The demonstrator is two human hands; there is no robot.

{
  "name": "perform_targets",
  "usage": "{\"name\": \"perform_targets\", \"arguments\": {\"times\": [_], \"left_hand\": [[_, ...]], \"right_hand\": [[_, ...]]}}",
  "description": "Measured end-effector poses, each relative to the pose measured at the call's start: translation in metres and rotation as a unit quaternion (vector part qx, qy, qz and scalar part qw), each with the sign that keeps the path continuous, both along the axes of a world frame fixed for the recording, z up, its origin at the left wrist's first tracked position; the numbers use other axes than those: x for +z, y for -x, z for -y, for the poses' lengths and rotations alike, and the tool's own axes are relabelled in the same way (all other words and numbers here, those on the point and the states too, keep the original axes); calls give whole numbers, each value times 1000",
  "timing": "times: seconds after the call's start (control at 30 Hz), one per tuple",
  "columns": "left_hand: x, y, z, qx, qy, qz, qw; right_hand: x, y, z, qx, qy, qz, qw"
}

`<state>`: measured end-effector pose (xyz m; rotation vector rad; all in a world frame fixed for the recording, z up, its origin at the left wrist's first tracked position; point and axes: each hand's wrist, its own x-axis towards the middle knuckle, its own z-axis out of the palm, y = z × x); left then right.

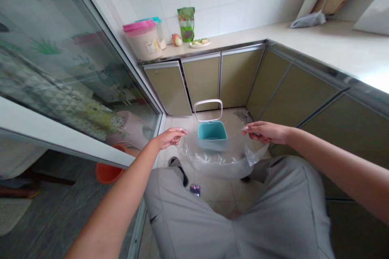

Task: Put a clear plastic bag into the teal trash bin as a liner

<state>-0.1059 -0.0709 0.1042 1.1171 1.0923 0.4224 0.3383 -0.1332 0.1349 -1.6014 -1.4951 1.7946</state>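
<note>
A clear plastic bag (223, 166) is stretched wide between my two hands, above the floor and in front of my knees. My left hand (170, 136) pinches its upper left edge. On the other side, my right hand (261, 131) grips the upper right edge, with a loose fold of plastic hanging below the fingers. Just beyond the bag, a teal bin (212, 130) stands on the tiles, its lower part seen through the plastic. A pale pink rim ring (194, 111) is raised upright at the bin's back edge.
Cabinets (202, 81) with a counter (243, 35) run behind and to the right. A pink-lidded container (144, 42), an onion (176, 39), a green pouch (186, 24) and a plate (199, 43) stand there. At left is a sliding glass door (91, 48). A small dark packet (195, 190) lies between my feet.
</note>
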Motion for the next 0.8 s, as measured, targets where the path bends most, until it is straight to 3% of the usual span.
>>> {"name": "perform_targets", "arguments": {"times": [0.2,0.37,0.47,0.67,0.8], "left_hand": [[36,4,-20,37,-70,-3,997],[44,-5,-28,88,-164,-38,982],[37,-11,-32,96,-222,-58,968],[11,-17,-38,88,-313,-126,937],[3,-19,-34,97,-341,-161,921]], "right_hand": [[47,3,-25,-30,-72,16,997],[67,8,-40,-49,-131,18,990],[64,9,-48,-54,-174,33,983],[39,10,-67,-97,-258,113,955],[27,6,-78,-121,-284,121,943]]}}
